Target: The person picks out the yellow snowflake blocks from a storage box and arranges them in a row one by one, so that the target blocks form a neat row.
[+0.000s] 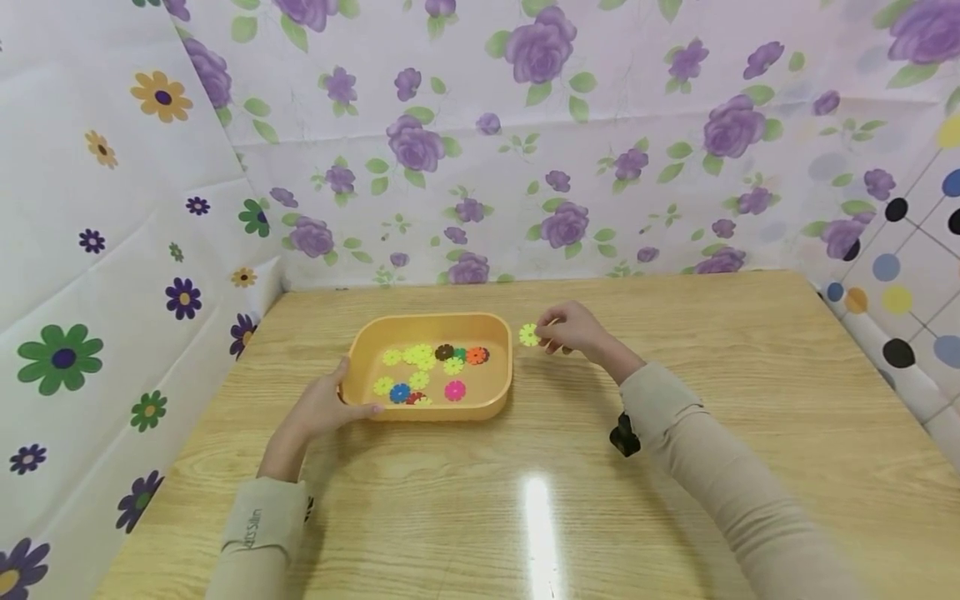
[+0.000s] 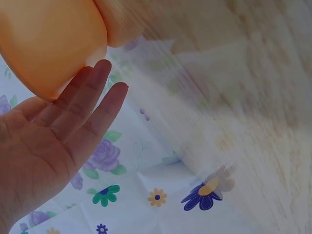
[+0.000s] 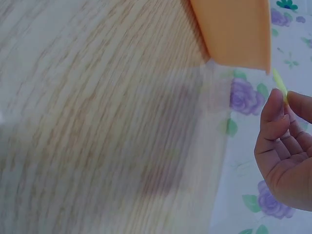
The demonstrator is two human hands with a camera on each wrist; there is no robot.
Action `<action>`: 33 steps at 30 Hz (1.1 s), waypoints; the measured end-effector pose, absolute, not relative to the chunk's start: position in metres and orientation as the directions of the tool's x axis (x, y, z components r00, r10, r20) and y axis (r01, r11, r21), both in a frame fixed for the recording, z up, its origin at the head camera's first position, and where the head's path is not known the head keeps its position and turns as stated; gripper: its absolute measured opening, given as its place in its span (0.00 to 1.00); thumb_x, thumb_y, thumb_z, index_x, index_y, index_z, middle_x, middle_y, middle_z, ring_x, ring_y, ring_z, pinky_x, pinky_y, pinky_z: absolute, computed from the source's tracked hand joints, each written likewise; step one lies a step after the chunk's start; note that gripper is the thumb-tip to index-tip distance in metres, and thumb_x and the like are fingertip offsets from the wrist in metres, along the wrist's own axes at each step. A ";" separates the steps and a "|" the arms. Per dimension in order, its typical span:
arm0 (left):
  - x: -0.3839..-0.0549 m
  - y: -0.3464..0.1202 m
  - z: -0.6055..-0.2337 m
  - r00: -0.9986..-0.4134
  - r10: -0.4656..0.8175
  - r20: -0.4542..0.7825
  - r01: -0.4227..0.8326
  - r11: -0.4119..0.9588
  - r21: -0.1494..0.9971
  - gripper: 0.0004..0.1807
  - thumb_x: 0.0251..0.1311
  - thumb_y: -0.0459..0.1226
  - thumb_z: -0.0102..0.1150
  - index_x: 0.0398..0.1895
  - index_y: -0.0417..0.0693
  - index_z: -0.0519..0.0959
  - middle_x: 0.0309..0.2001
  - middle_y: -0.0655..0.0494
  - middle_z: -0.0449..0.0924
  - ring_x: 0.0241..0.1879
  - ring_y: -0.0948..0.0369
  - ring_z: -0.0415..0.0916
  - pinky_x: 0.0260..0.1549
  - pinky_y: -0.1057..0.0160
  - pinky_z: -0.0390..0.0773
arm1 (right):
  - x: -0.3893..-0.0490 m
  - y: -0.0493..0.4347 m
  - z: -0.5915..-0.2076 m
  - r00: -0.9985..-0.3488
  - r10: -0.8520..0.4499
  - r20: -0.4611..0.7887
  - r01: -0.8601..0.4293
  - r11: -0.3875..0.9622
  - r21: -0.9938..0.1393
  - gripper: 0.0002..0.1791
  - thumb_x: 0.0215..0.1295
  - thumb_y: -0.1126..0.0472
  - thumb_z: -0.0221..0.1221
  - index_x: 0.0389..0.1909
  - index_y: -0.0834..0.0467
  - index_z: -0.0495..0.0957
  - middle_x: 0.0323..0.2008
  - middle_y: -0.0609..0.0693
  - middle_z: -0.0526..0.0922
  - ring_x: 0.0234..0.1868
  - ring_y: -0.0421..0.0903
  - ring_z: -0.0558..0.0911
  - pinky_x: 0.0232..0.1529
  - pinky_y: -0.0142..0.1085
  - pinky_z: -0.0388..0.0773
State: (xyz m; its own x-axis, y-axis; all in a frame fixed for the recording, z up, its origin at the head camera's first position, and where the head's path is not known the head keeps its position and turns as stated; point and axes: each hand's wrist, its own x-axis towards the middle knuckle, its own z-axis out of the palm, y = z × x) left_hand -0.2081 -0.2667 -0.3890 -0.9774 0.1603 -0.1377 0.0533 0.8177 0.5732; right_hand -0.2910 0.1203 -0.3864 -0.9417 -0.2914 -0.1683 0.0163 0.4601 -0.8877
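Observation:
A yellow-orange plastic basin point(image 1: 501, 367) stands on the wooden table. Inside it lie several flower-shaped plastic discs, mostly yellow, along with a blue disc point(image 1: 400, 393), a pink disc point(image 1: 455, 391) and an orange disc point(image 1: 476, 356). My left hand point(image 1: 318, 407) holds the basin's near left corner, thumb along the front wall and fingers against the left side. Just right of the basin, my right hand point(image 1: 572, 327) pinches a yellow flower-shaped disc point(image 1: 528, 335) between thumb and fingertips. Seen edge-on in the right wrist view, this disc point(image 3: 278, 80) points up beside the basin wall point(image 3: 239, 34).
The wooden table point(image 1: 465, 500) reaches back to a wall covering point(image 1: 487, 200) with purple flowers. A white sheet point(image 1: 112, 275) with coloured flowers hangs on the left. Dotted covering point(image 1: 915, 275) borders the right edge.

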 end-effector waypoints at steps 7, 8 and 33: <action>-0.210 -0.267 -0.391 -0.978 0.168 -0.126 0.065 0.811 0.581 0.64 0.42 0.58 0.66 0.67 0.26 0.40 0.65 0.28 0.48 0.61 0.42 0.57 0.56 0.46 0.60 | -0.298 0.133 -0.401 -0.948 -0.251 -0.195 0.068 0.440 -0.896 0.10 0.63 0.63 0.54 0.39 0.66 0.76 0.32 0.60 0.81 0.36 0.60 0.80 0.28 0.38 0.73; -0.210 -0.267 -0.391 -0.978 0.169 -0.123 0.068 0.812 0.579 0.64 0.42 0.58 0.66 0.67 0.26 0.40 0.65 0.28 0.48 0.61 0.42 0.57 0.56 0.46 0.60 | -0.298 0.135 -0.403 -0.948 -0.249 -0.201 0.076 0.435 -0.897 0.10 0.63 0.63 0.54 0.39 0.66 0.76 0.32 0.61 0.81 0.36 0.60 0.79 0.27 0.37 0.72; -0.209 -0.269 -0.393 -0.980 0.169 -0.106 0.074 0.801 0.593 0.64 0.40 0.57 0.68 0.67 0.27 0.41 0.64 0.28 0.50 0.60 0.42 0.59 0.55 0.46 0.61 | -0.302 0.147 -0.403 -0.949 -0.102 -0.300 0.223 0.457 -0.861 0.14 0.63 0.65 0.53 0.47 0.69 0.75 0.35 0.60 0.81 0.30 0.47 0.80 0.34 0.37 0.76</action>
